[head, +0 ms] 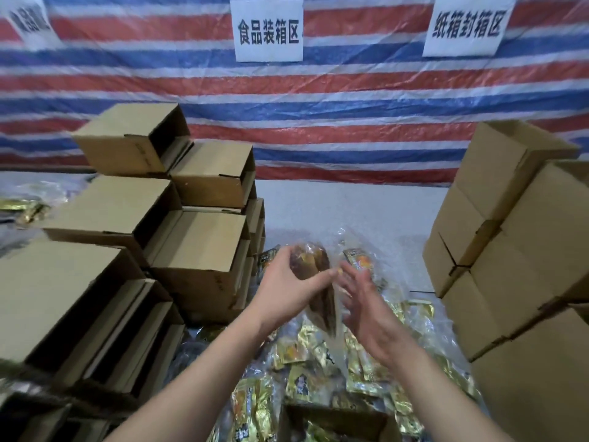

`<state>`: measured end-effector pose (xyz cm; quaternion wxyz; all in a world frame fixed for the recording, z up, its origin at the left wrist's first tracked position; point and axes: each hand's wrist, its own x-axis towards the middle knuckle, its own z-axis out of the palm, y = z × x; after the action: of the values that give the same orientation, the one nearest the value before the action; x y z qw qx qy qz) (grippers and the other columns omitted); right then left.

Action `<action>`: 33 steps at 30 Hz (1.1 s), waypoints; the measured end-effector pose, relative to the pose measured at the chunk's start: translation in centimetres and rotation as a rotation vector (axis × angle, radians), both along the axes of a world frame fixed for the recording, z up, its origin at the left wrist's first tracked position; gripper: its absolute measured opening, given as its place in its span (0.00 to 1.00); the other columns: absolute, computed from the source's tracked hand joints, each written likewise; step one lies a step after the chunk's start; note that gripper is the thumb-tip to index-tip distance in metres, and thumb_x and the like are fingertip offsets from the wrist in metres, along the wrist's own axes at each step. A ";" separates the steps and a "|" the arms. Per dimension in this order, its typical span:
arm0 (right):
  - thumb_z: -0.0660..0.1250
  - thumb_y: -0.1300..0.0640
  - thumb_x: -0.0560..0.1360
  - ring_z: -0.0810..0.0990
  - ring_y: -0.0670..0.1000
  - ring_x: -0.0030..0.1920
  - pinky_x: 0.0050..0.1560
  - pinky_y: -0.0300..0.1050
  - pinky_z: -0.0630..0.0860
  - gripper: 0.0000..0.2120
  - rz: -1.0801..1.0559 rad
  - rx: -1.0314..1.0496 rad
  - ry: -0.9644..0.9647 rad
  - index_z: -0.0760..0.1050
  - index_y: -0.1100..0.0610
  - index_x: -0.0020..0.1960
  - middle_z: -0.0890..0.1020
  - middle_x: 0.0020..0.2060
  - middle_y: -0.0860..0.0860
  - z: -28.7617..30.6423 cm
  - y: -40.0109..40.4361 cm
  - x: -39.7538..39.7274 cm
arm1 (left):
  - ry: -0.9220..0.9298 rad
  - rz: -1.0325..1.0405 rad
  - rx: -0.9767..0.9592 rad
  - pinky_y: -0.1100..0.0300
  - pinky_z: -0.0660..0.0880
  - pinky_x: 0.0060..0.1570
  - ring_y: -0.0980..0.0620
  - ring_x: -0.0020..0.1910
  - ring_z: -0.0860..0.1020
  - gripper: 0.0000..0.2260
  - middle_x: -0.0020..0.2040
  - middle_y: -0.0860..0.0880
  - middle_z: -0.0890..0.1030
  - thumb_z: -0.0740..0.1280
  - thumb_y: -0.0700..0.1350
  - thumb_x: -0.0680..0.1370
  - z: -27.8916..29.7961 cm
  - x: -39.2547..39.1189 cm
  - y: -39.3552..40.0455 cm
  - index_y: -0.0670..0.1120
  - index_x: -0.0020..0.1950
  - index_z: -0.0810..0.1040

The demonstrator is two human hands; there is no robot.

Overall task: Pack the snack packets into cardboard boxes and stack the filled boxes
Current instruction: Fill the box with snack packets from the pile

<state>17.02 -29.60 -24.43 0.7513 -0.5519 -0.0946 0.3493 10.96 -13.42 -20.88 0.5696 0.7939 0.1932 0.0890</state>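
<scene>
**Packet lifted over the heap**

The left hand [287, 291] grips a brown snack packet [314, 275], its long axis running from far-left to near-right, above the packet pile [318, 355]. The right hand [366, 307], fingers spread loose, sits just beside it, holding nothing. Empty boxes [197, 244] stand left; closed boxes [510, 250] are stacked right.

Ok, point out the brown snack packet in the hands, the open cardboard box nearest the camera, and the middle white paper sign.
Brown snack packet [310, 261]: head view, upper wrapper face.
Open cardboard box [331, 413]: head view, far rim.
Middle white paper sign [267, 14]: head view, blank top margin.
</scene>
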 end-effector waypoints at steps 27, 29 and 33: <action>0.75 0.42 0.62 0.84 0.46 0.44 0.43 0.40 0.80 0.30 0.440 -0.329 -0.274 0.73 0.52 0.60 0.86 0.43 0.46 2.5 -6.0 -1.7 | 0.462 -0.278 -0.022 0.60 0.71 0.63 0.56 0.63 0.73 0.21 0.65 0.55 0.75 0.60 0.60 0.82 -12.4 -9.9 -1.0 0.52 0.72 0.71; 0.75 0.42 0.65 0.83 0.44 0.47 0.46 0.39 0.78 0.31 0.531 -0.404 -0.332 0.72 0.49 0.65 0.85 0.47 0.43 1.5 -5.4 -2.4 | 0.537 -0.305 -0.046 0.57 0.70 0.65 0.54 0.65 0.72 0.23 0.67 0.53 0.73 0.60 0.61 0.82 -14.3 -10.9 -1.4 0.52 0.73 0.70; 0.73 0.34 0.66 0.81 0.41 0.44 0.48 0.42 0.77 0.20 0.723 -0.659 -0.451 0.75 0.35 0.55 0.83 0.47 0.42 -0.7 -4.4 -3.2 | 0.542 -0.261 -0.072 0.72 0.67 0.45 0.59 0.57 0.70 0.19 0.64 0.54 0.73 0.56 0.58 0.84 -15.4 -11.5 -2.3 0.51 0.71 0.73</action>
<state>13.81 -34.02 -25.11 0.3313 -0.7520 -0.3228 0.4696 -0.56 -15.68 -36.24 0.5316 0.7863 0.2373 -0.2068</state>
